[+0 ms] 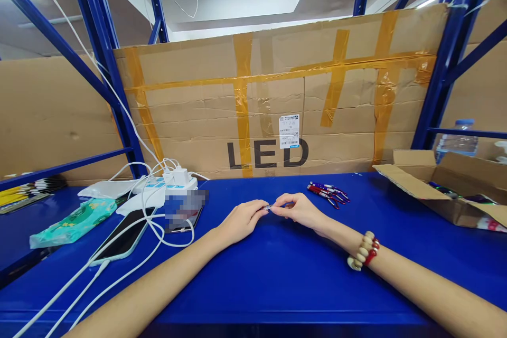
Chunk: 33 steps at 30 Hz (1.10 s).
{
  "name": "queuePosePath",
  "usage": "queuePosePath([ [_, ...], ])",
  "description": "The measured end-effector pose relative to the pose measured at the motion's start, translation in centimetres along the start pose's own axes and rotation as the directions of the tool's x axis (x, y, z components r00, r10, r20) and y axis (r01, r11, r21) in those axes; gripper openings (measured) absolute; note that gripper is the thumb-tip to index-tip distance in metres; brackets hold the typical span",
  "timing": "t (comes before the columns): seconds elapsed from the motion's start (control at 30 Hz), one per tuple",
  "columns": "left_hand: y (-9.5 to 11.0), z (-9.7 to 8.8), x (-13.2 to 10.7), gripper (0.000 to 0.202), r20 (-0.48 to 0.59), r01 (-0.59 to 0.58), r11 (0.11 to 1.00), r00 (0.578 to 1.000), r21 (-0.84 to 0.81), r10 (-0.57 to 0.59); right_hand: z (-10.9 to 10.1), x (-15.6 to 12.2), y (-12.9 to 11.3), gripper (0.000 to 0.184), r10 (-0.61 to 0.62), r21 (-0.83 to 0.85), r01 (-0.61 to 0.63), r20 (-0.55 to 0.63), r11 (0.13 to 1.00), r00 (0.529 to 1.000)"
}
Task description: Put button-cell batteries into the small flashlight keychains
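Note:
My left hand (242,218) and my right hand (298,209) meet over the blue table (277,280), fingertips pinched together on a small silvery item (269,207) between them. It is too small to name. A beaded bracelet (363,251) circles my right wrist. A small heap of red, blue and silver pen-like pieces (328,192) lies just beyond my right hand.
An open cardboard box (443,182) with more pieces stands at the right, a water bottle (455,141) behind it. At the left are a power strip with chargers (174,182), white cables, two phones (122,237), a green tissue pack (73,222). A taped cardboard sheet marked LED (277,100) backs the table.

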<state>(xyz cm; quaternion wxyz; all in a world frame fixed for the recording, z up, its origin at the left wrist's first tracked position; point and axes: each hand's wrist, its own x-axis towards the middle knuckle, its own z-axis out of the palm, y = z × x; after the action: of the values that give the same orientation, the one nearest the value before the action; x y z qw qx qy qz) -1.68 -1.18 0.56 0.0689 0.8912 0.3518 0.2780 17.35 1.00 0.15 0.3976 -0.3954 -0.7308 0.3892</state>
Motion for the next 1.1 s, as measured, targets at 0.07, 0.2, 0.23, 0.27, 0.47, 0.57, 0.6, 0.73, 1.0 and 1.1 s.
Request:
queuePosePath([
  [0.07, -0.1, 0.2, 0.0, 0.024, -0.025, -0.035, 0.999, 0.999, 0.001, 0.035, -0.1, -0.1, 0.0, 0.026, -0.002, 0.014, 0.002, 0.007, 1.0, 1.0],
  [0.2, -0.2, 0.6, -0.1, 0.026, -0.108, -0.058, 0.998, 0.992, 0.034, 0.061, -0.1, -0.3, -0.1, 0.028, 0.019, 0.031, -0.018, -0.007, 0.999, 1.0],
  [0.23, -0.2, 0.7, -0.2, 0.026, -0.119, -0.067, 0.997, 0.99, 0.049, 0.072, 0.0, -0.3, -0.1, 0.029, 0.034, 0.036, -0.034, -0.006, 0.999, 0.999],
  [0.27, -0.3, 0.8, -0.2, 0.027, -0.121, -0.079, 0.995, 0.989, 0.067, 0.086, 0.0, -0.3, -0.2, 0.029, 0.05, 0.041, -0.049, -0.003, 0.998, 0.999],
  [0.47, -0.1, 0.7, -0.2, 0.028, -0.113, -0.138, 0.982, 0.982, 0.126, 0.152, 0.5, -0.7, -0.6, 0.03, 0.161, 0.032, -0.16, -0.018, 0.987, 0.987],
  [0.57, 0.0, 0.7, 0.0, 0.03, -0.147, -0.118, 0.99, 0.981, 0.074, 0.127, 0.9, -0.6, -0.7, 0.031, 0.153, 0.04, -0.151, -0.042, 0.988, 0.987],
  [0.6, 0.1, 0.7, 0.1, 0.03, -0.159, -0.096, 0.994, 0.982, 0.048, 0.103, 1.0, -0.6, -0.6, 0.032, 0.14, 0.037, -0.138, -0.054, 0.99, 0.989],
  [0.73, 0.4, 0.5, 0.6, 0.025, -0.211, 0.018, 0.996, 0.977, -0.093, -0.038, 1.2, 0.0, -0.1, 0.034, 0.024, -0.04, -0.03, -0.137, 0.999, 0.99],
  [1.0, 0.5, 0.2, 0.8, 0.015, -0.197, 0.124, 0.945, 0.962, -0.301, -0.189, 0.5, 0.0, -0.4, 0.025, -0.288, -0.236, 0.227, -0.273, 0.945, 0.918],
  [1.1, 0.6, 0.2, 0.7, 0.015, -0.191, 0.126, 0.937, 0.962, -0.326, -0.196, 0.5, -0.1, -0.6, 0.021, -0.309, -0.29, 0.234, -0.25, 0.928, 0.918],
])
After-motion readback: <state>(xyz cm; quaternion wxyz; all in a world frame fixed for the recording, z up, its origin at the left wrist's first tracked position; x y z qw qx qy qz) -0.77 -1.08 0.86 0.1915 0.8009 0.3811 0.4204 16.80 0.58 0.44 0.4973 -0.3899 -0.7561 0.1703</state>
